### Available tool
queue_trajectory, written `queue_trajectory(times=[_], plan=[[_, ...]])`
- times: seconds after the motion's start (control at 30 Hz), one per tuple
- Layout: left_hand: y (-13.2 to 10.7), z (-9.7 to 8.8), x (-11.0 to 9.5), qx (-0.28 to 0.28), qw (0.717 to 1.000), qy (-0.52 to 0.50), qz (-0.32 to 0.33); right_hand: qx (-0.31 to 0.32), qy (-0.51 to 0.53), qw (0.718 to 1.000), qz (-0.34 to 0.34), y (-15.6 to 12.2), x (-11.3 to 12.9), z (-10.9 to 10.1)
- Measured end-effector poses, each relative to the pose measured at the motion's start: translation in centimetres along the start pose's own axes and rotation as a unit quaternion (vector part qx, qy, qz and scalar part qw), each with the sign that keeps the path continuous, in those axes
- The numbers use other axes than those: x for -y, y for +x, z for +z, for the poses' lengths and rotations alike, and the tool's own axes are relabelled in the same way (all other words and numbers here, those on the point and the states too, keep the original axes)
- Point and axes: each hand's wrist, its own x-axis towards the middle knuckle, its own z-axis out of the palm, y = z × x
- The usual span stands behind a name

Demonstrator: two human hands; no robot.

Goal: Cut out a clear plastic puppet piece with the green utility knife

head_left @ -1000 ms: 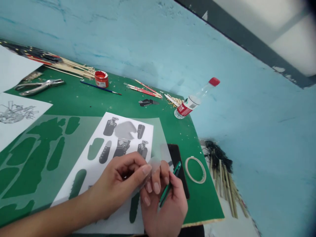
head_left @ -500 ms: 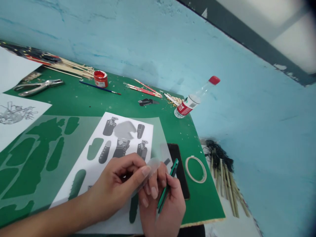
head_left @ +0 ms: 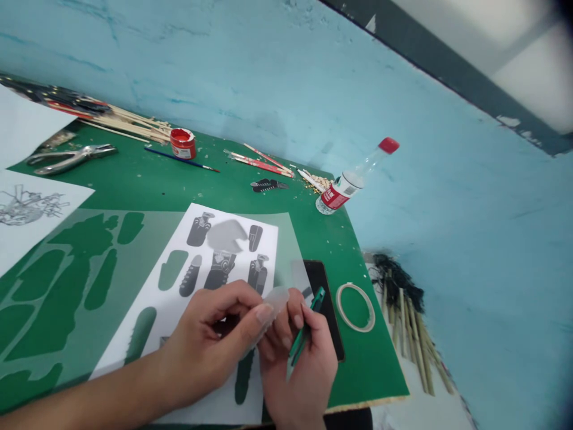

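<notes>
My left hand (head_left: 210, 346) pinches a small translucent cut-out piece (head_left: 276, 297) between thumb and forefinger, just above a white printed sheet (head_left: 210, 263) with dark figure shapes and cut-out holes. My right hand (head_left: 304, 364) lies against it, fingers wrapped round a green craft knife (head_left: 305, 332), its fingertips touching the same translucent piece. Both hands hover near the front edge of the green cutting mat (head_left: 147, 179).
A roll of tape (head_left: 355, 307) and a black pad (head_left: 323, 298) lie right of my hands. A plastic bottle (head_left: 353, 179), red paint jar (head_left: 183, 143), brush (head_left: 181, 159), pliers (head_left: 67, 158) and sticks (head_left: 129, 122) sit along the blue wall. Bamboo sticks (head_left: 414, 337) lie off the table's right edge.
My right hand has turned slightly, bringing the knife more upright and closer to the translucent piece. The left hand has barely shifted.
</notes>
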Motion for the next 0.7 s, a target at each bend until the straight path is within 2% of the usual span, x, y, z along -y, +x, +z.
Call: queue_trajectory(times=[0.1,0.17,0.23,0.33,0.43,0.53,0.7], plan=[[-0.3,-0.2,0.0,-0.024,0.997,0.059,0.045,0.041,-0.096,0.993,0.048,0.0,0.7,-1.0],[-0.3,-0.3,-0.1,-0.039,0.993,0.094,0.064,0.05,-0.197,0.977,0.066,-0.5,0.9,-1.9],[-0.3,-0.4,0.0,-0.048,0.989,0.122,0.075,0.035,-0.293,0.954,0.061,-1.1,1.0,-2.6],[-0.5,-0.6,0.3,-0.046,0.984,0.151,0.077,0.036,-0.373,0.927,0.023,-1.7,1.2,-3.1],[-0.6,-0.7,0.7,-0.034,0.982,0.174,0.069,0.08,-0.409,0.909,-0.011,-1.7,1.6,-2.9],[-0.7,-0.7,0.7,-0.025,0.98,0.184,0.07,0.121,-0.408,0.905,-0.024,-1.5,1.9,-2.8],[-0.6,-0.7,0.2,-0.02,0.977,0.198,0.077,0.142,-0.406,0.902,-0.039,-1.5,2.0,-2.9]])
